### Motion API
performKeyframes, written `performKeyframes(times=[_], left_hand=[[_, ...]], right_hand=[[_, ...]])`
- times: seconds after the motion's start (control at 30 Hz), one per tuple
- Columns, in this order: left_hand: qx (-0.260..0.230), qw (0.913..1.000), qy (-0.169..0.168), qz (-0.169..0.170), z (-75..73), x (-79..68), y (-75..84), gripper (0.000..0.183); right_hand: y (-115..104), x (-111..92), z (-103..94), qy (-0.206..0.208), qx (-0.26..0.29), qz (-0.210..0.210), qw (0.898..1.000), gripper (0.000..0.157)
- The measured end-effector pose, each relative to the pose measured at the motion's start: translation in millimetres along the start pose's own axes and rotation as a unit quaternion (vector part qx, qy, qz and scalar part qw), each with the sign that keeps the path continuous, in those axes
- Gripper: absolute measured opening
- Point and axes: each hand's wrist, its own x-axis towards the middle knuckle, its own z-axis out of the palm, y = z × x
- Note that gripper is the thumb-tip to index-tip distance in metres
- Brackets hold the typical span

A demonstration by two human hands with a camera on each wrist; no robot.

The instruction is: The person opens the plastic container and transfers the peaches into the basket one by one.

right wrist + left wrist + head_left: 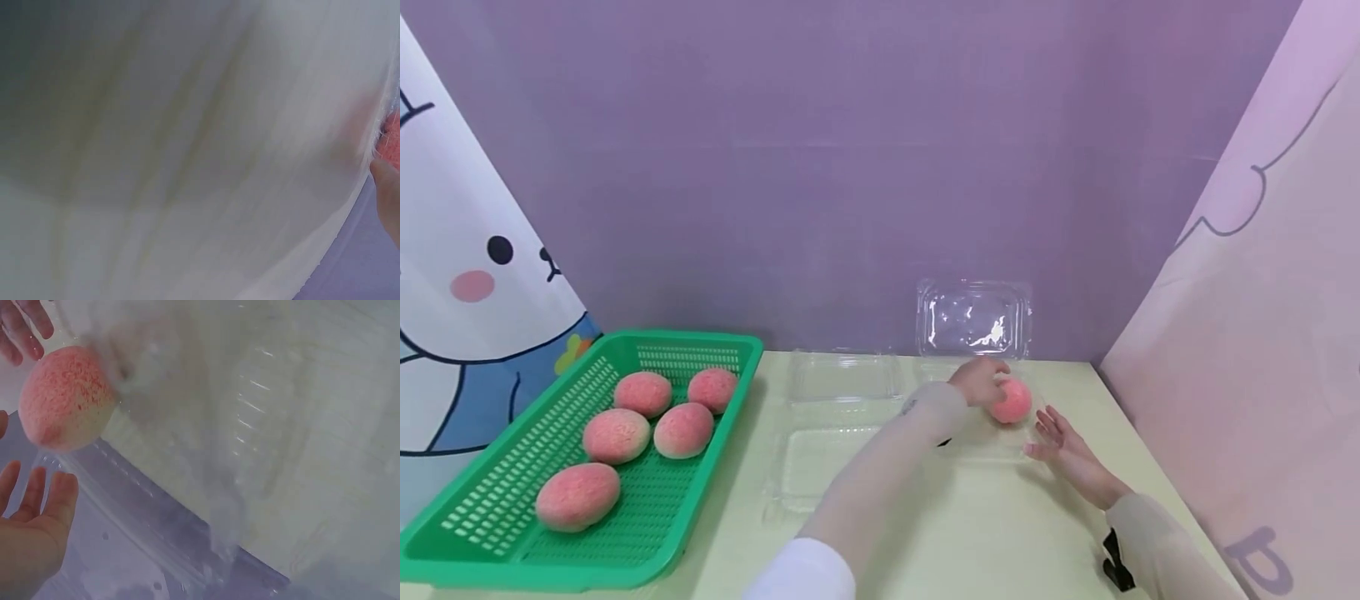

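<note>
A round pink bun (1012, 402) with a paler cream side sits at the base of a clear plastic clamshell box, whose lid (973, 319) stands raised behind. My left hand (979, 382) is over the bun's left side; in the left wrist view its fingers (61, 494) are straight, with a gap between them and the bun. To the right of the bun, my right hand (1070, 458) is held with fingers spread, holding nothing. The right wrist view catches only a thumb (389, 197) near a sliver of pink at the right edge.
Left of the hands lies a second open clear box (842, 380), flat on the pale table (985, 533). A green plastic basket (707, 467) with several pink buns (617, 436) stands at the left. Purple cloth (850, 167) closes off the back, and printed panels flank both sides.
</note>
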Motion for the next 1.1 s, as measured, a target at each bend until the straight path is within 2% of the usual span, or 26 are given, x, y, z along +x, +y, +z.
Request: performKeyframes(times=[0.13,0.27,0.43,0.57,0.83,1.1], left_hand=[[0.023,0.9997,-0.002,-0.003,11.5,9.5,2.8,0.054],[0.06,0.9981,-0.005,0.011,19.0,13.4,4.8,0.055],[0.078,0.997,0.001,0.007,28.8,14.4,1.6,0.059],[0.082,0.9964,0.005,0.018,35.4,11.7,-2.5,0.066],[0.045,0.9988,-0.013,0.017,44.0,4.2,-5.2,0.078],[0.018,0.9997,-0.009,0.015,64.5,6.7,-14.3,0.085]], right_hand=[[-0.2,-1.1,1.4,0.003,0.0,-0.003,1.0,0.092],[-2.7,-2.9,3.2,0.013,-0.002,0.0,1.0,0.092],[-5.1,-2.1,5.8,0.016,-0.002,0.005,1.0,0.092],[-3.2,-1.2,8.0,0.018,-0.002,0.009,1.0,0.093],[0.9,-0.1,7.4,0.013,-0.007,0.005,1.0,0.093],[1.3,1.7,5.7,0.006,-0.007,-0.001,1.0,0.092]])
